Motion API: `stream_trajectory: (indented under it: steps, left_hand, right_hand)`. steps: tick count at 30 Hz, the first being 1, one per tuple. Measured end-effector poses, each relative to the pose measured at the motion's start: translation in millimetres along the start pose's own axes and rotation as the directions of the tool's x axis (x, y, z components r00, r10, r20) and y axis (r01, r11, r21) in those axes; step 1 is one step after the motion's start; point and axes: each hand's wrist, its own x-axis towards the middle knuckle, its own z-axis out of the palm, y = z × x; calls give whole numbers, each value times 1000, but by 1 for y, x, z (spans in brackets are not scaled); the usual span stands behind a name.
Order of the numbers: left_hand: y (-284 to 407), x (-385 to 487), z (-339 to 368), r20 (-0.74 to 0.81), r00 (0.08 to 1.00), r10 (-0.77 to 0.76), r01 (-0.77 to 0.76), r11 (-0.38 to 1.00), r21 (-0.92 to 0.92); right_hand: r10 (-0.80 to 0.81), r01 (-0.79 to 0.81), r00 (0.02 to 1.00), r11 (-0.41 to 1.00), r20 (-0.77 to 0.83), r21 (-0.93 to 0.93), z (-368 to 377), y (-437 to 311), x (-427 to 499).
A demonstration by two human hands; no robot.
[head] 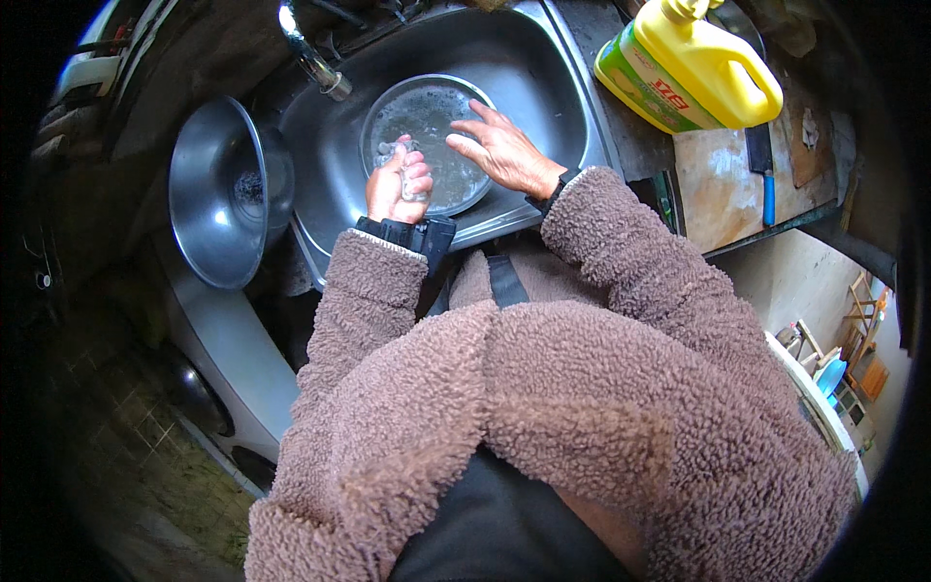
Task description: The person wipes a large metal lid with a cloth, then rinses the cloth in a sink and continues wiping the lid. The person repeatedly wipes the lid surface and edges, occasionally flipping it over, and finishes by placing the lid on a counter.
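Note:
My left hand [396, 195] is clenched around a wet greyish-white cloth [385, 151], bits of which poke out between the fingers. It hangs over the near left part of a round metal basin [436, 76]. Cloudy, sudsy water [436, 120] fills this basin, which sits inside a stainless-steel sink [542, 87]. Over the basin's right side, my right hand [509, 156] has its fingers spread and nothing in them. Whether its fingertips touch the water I cannot tell.
A chrome faucet [313, 62] arches over the sink's back left. Left of the sink, a large steel bowl [214, 211] stands tilted. At the right are a yellow detergent jug [698, 54] and a cleaver with a blue handle [769, 200] on a worn board [716, 193].

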Motion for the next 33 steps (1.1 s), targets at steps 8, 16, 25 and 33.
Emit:
stream_trajectory:
  steps: [8, 16, 25, 33]
  left_hand:
    - [-5, -4, 21, -141, 978, 156, -148, 987, 67]
    - [-16, -14, 20, 47, 972, 229, -226, 973, -51]
    - [-19, -33, 35, 124, 984, 125, -127, 992, 9]
    - [-13, -16, 47, -99, 949, 300, -295, 953, 64]
  right_hand:
    - [59, -120, 972, 957, 228, 265, -2, -30, -11]
    - [164, -177, 984, 815, 74, 552, 12, -51, -1]
    - [-210, 212, 977, 967, -29, 144, 7, -56, 6]
    - [-31, 95, 984, 925, -176, 368, -41, -39, 4]
